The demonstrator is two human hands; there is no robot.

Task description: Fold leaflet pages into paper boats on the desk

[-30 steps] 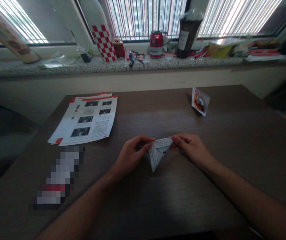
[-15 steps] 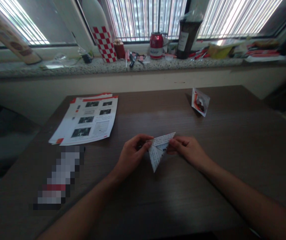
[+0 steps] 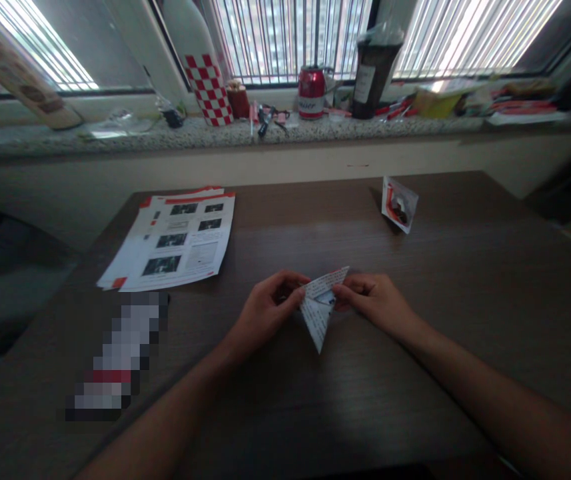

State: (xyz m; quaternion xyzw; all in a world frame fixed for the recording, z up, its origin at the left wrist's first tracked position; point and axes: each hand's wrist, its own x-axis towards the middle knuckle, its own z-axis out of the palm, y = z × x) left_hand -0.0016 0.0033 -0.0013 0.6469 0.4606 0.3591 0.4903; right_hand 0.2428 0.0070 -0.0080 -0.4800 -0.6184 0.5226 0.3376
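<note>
A small piece of folded printed paper [image 3: 318, 316] is held between my two hands above the brown table. One pointed end hangs down towards me and another corner points up and to the right. My left hand [image 3: 272, 303] pinches its upper left corner between thumb and fingers. On the other side, my right hand [image 3: 368, 293] grips the right edge, thumb in front and the fingers partly hidden behind the paper.
Printed sheets [image 3: 180, 243] lie on the table [image 3: 285, 413] at the left, with a pixelated object [image 3: 115, 360] nearer me. A small plastic packet [image 3: 399, 205] stands at the back right. Along the windowsill [image 3: 205, 137] are a red can [image 3: 311, 92], a dark cup [image 3: 372, 77] and a checkered bottle [image 3: 209, 87].
My right hand has slid from the paper's upper right corner down its right edge. The paper's lower point has swung to the right. The left hand keeps its pinch.
</note>
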